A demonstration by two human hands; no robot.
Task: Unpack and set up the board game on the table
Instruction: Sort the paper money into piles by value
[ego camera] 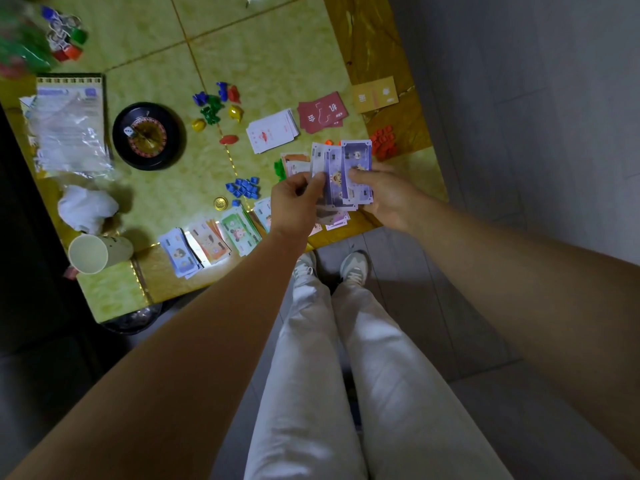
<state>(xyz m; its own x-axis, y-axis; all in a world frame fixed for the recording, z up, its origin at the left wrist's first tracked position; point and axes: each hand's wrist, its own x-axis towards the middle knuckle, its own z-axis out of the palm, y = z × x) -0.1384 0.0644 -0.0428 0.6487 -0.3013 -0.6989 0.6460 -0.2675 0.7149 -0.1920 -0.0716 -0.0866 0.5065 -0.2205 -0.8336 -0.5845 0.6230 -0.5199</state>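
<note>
Both our hands hold a fan of purple play money (348, 174) mid-frame: left hand (294, 202) pinches its left edge, right hand (388, 195) curls under, thumb on top.

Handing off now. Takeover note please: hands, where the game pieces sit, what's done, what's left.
Left hand and right hand both grip a fan of purple bills over the table.
Sorted bill piles lie along its near edge; roulette wheel, pawns, blue houses, red houses and three card decks are out.
Done: pieces unpacked, some bills sorted.
Left: probably lay down the held bills by kind; printed sheet at the left lies under a plastic bag.
</note>
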